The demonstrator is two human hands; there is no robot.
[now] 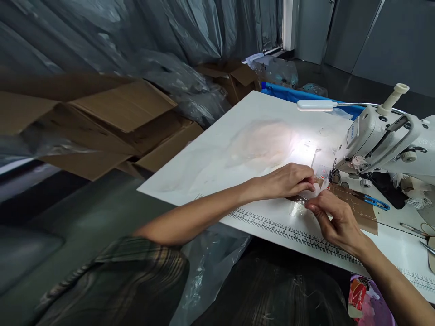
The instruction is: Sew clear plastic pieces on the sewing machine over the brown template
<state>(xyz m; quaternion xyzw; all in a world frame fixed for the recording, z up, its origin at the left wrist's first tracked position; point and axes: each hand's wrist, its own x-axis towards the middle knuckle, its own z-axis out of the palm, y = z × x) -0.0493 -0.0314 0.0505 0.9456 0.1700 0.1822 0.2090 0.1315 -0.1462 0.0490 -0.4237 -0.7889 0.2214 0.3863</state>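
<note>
My left hand (288,180) lies on the white sewing table (238,149), its fingers curled down on a small clear and brown piece (319,184) just in front of the needle of the white sewing machine (384,140). My right hand (335,217) is close beside it, thumb and fingers pinching the near edge of the same thin material. What the piece is made of is hard to tell under the glare of the machine's lamp (316,105).
A printed ruler (306,233) runs along the table's near edge. Blue thread snips (375,202) lie on a brown patch by the machine. Open cardboard boxes (112,127) and grey plastic sheeting (136,40) fill the left side. A clear plastic bag (210,267) hangs below the table.
</note>
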